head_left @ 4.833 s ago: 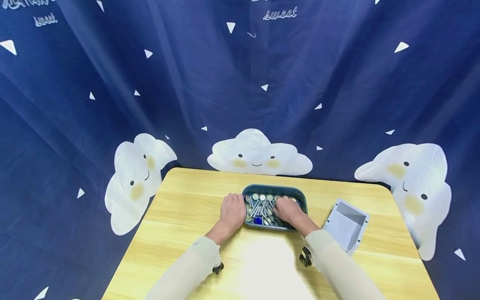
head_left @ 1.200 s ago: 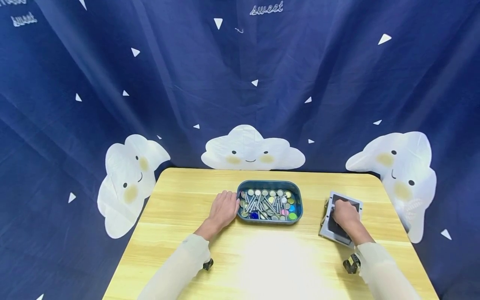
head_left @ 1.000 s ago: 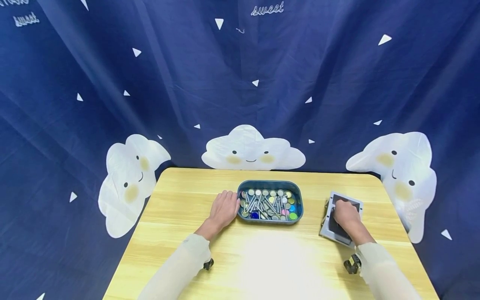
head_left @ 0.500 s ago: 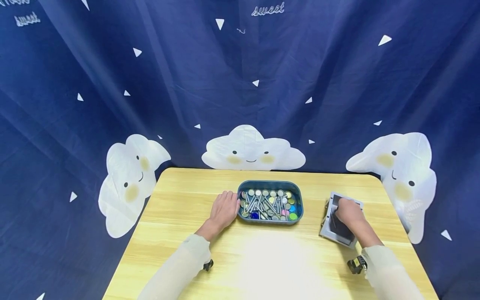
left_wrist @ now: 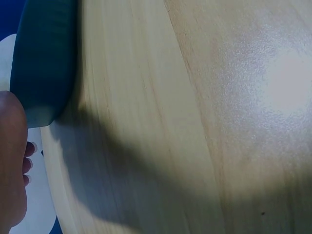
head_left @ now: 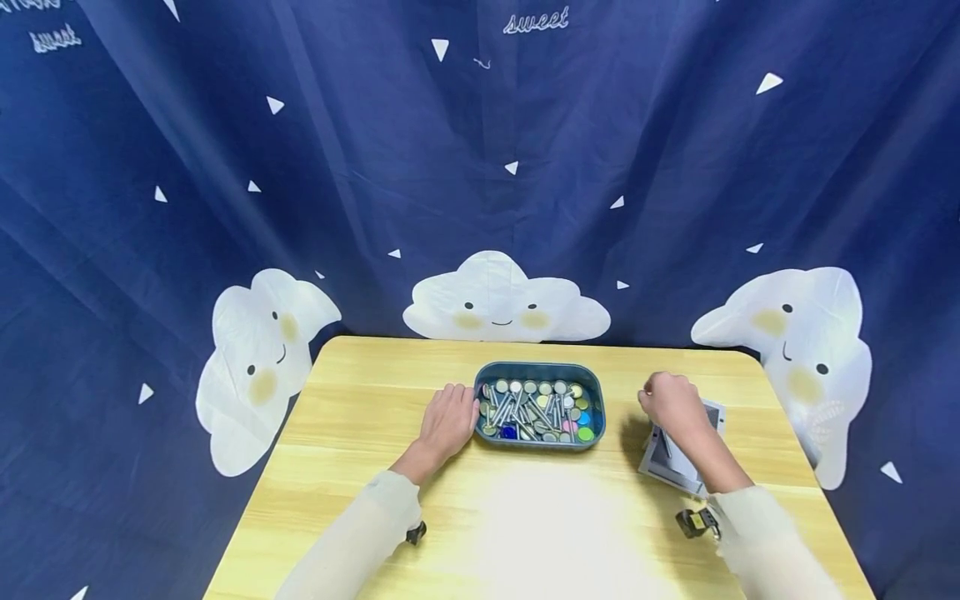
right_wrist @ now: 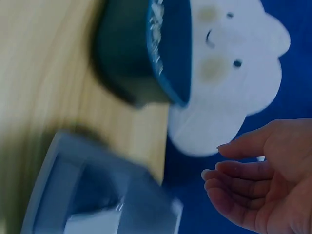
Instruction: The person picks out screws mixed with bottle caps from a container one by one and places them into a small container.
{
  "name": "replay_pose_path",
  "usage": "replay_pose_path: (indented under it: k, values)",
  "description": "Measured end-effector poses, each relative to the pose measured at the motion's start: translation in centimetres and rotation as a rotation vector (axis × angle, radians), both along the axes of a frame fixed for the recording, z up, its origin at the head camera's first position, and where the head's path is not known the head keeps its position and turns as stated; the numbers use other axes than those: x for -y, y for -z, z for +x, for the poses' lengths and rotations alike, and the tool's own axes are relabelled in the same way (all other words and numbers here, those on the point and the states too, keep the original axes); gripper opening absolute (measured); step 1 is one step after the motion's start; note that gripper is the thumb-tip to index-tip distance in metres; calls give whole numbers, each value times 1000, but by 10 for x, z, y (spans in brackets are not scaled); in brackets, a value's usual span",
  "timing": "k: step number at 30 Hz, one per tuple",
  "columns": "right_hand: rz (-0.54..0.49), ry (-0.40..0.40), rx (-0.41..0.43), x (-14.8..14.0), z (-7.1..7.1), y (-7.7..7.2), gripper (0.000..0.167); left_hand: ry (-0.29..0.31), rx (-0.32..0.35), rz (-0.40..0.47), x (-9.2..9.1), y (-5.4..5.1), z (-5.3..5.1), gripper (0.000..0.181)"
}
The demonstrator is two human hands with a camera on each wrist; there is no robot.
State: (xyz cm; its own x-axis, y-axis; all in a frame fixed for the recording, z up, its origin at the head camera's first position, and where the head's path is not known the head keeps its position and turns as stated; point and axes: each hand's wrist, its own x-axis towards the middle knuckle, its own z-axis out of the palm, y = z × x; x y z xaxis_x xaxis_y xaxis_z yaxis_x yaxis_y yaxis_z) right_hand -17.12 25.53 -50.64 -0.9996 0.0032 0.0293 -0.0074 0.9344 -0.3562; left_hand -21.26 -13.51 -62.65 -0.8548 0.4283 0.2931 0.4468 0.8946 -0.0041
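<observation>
A dark teal bin (head_left: 540,444) holds several metal bolts and round discs, among them a blue one (head_left: 508,432), a pink one (head_left: 570,425) and a green one (head_left: 586,433). My left hand (head_left: 448,419) rests against its left end; in the left wrist view the thumb (left_wrist: 10,114) lies by the bin wall (left_wrist: 44,63). My right hand (head_left: 673,408) hovers above the far left part of a grey box (head_left: 678,482). The right wrist view shows its thumb and loosely bent fingers (right_wrist: 239,183) apart, holding nothing. A bolt (head_left: 667,446) shows inside the grey box.
Both containers stand on a light wooden table (head_left: 360,392) with rounded far corners. Behind its far edge hangs a dark blue curtain (head_left: 480,183) with white clouds. A bright glare covers the table's near middle.
My right hand went from the teal bin into the grey box, then rose out and moved left and away from me. The left hand stays at the bin's left end.
</observation>
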Motion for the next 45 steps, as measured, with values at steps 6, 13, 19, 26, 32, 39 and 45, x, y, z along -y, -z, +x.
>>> replay_pose_path:
  k: [6, 13, 19, 26, 32, 39, 45]
  values:
    - [-20, -77, -64, 40, -9, -2, 30, -10, -1, 1, 1, 2, 2, 25]
    - [18, -192, -34, 81, -15, 24, 27, -27, 24, -32, 1, 0, 2, 27]
    - [56, -209, 19, 100, -20, 46, 32, -15, -6, -5, -2, -2, 1, 23]
    - [59, -192, 69, 109, -23, 51, 41, -18, -42, -6, -2, 1, 1, 22]
    - [60, -168, 71, 108, -27, 60, 29, -19, -43, -10, -2, 0, 1, 26]
    - [105, -155, 68, 109, -30, 70, 29, -9, -38, 0, -4, -3, 1, 24]
    - [155, -137, 78, 115, -30, 76, 27, -14, -83, -5, -3, -1, 2, 20]
